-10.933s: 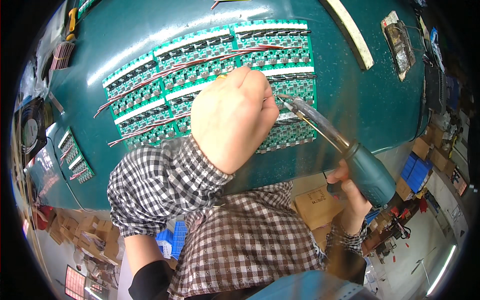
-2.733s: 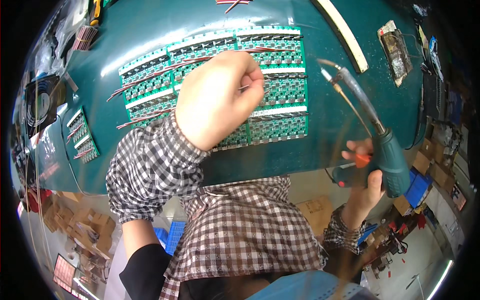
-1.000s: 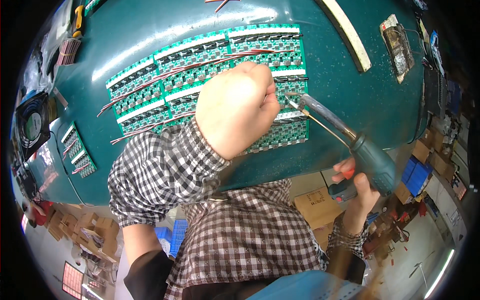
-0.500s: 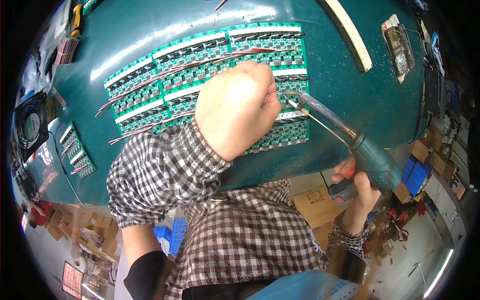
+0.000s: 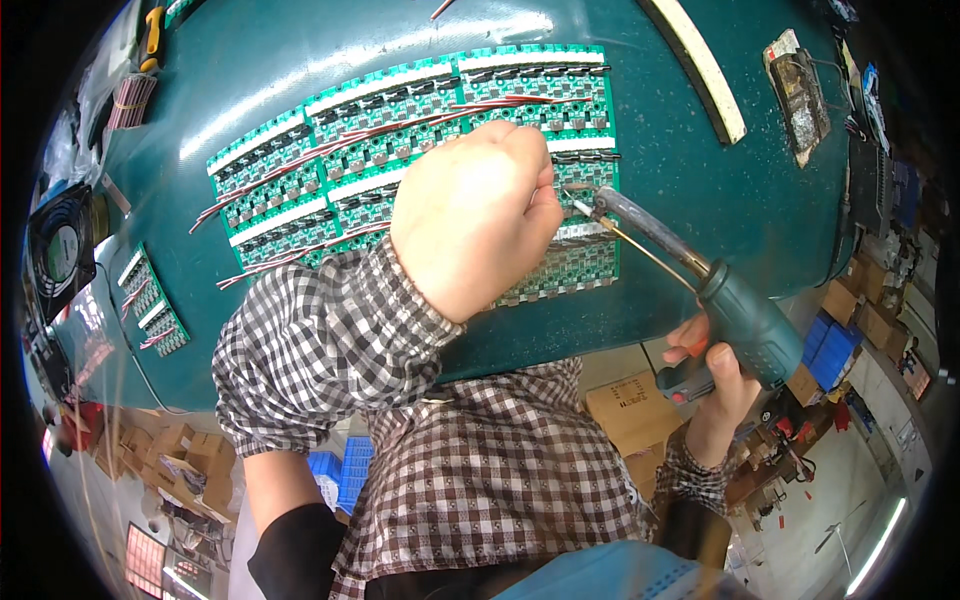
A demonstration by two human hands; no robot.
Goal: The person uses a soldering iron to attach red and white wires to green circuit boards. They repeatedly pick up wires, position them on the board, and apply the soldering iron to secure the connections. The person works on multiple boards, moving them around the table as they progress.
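Clutter rings my work area: fan (image 5: 66, 245) and wire bundle (image 5: 131, 103) off left, yellow-handled tool (image 5: 152, 38) above those, pale curved strip (image 5: 697, 68) and grimy block (image 5: 800, 95) off right. Main blocker tbh is the left hand (image 5: 475, 215), sitting right over the circuit boards (image 5: 540, 120) mid-surface and hiding a chunk of them. Its fingers are curled tight; can't tell what's pinched in there. Right hand (image 5: 722, 375) has its fingers wrapped round the soldering gun (image 5: 745, 320), tip just beside the left fingertips.

Near edge of the green surface (image 5: 690, 180) runs right past the apron (image 5: 490, 470). I see bare surface between the boards and the strip, plus a narrow band below the boards.

Counts: two hands, one gun, one fan, three board panels across the far row (nearer ones part-hidden), one smaller panel (image 5: 152, 300) by itself at left.
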